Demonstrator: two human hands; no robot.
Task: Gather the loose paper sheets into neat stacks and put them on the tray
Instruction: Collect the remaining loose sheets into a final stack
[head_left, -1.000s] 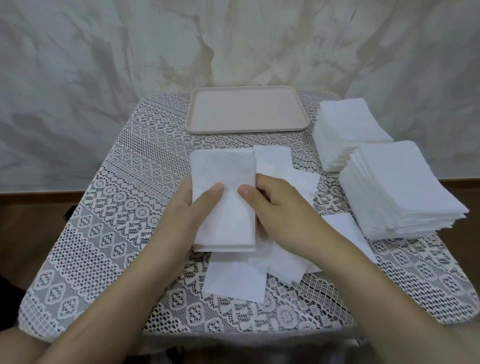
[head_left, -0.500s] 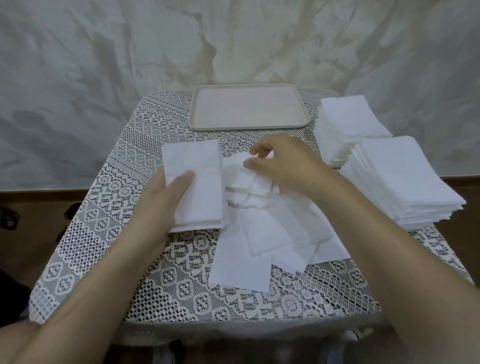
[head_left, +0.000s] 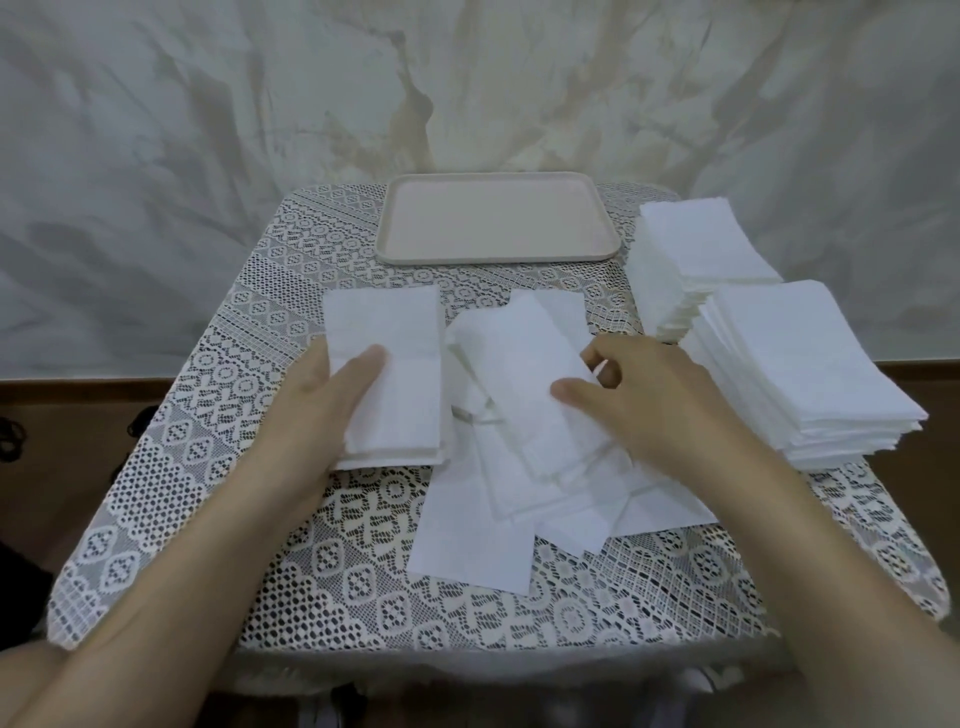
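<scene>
Left hand (head_left: 317, 395): grips the gathered stack (head_left: 395, 353), thumb on top and fingers hidden beneath, apparently to keep its edges square while more sheets are added.
Right hand (head_left: 654, 400): pinches the top sheet (head_left: 519, 374) at its right edge between thumb and curled fingers, judged to be lifting it off the pile.
Loose sheets (head_left: 498, 499): overlapping and skewed at the counter's middle, spilling toward its near edge, unsorted.
Tray (head_left: 493, 223): at the far edge, centred, no paper on it yet.
Far tall stack (head_left: 711, 244): far right corner, squared.
Near tall stack (head_left: 800, 374): right edge, just beside the far one.
Counter (head_left: 260, 519): lace-covered.
</scene>
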